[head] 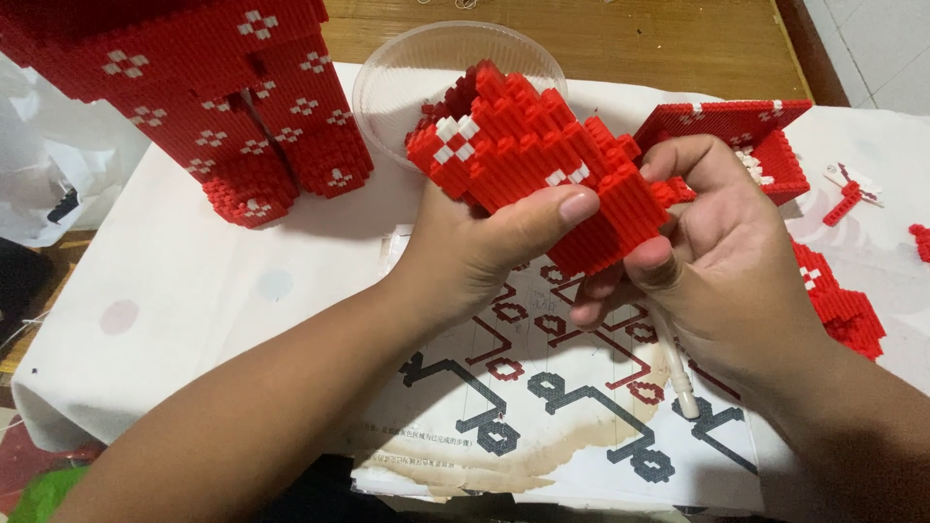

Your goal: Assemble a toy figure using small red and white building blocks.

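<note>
White-clothed table (174, 291) | both hands, left (475, 242) and right (717, 261), clamped around red brick block (533, 155), fingers curled

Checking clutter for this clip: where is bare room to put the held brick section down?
Bare white cloth lies left of the left hand, below the tall red brick structure. Right of the right hand, loose red brick pieces crowd it.
</note>
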